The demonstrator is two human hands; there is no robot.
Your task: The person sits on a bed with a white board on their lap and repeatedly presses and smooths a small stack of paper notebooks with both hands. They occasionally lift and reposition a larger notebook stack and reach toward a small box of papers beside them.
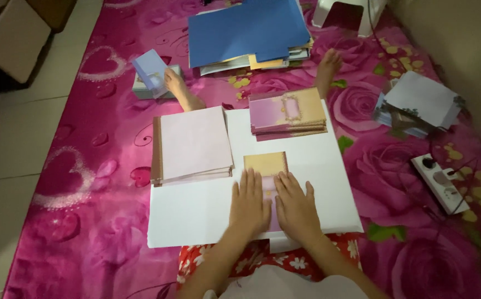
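The card [266,166], pink with a golden upper part, is seen a little below the centre of the frame, lying flat on a large white board [196,213]. Its lower part is covered by both hands. The left hand [250,205] is laid flat on the card with the fingers stretched out and close together; nothing is gripped by it. The right hand [297,207] is laid beside it in the same way, open and palm down, pressed on the right side of the card. The two hands are just beside each other, almost touching.

On the board, to the left of the card, a thick stack of pale pink sheets [193,145] is placed. Above the card, a stack of similar pink and gold cards [288,113] is seen. At the top centre of the frame a pile of blue sheets [246,30] is lying on the pink flowered mat [85,221]. A white power strip [442,182] is found at the right edge, and a small stack of white papers [420,102] in the upper right.
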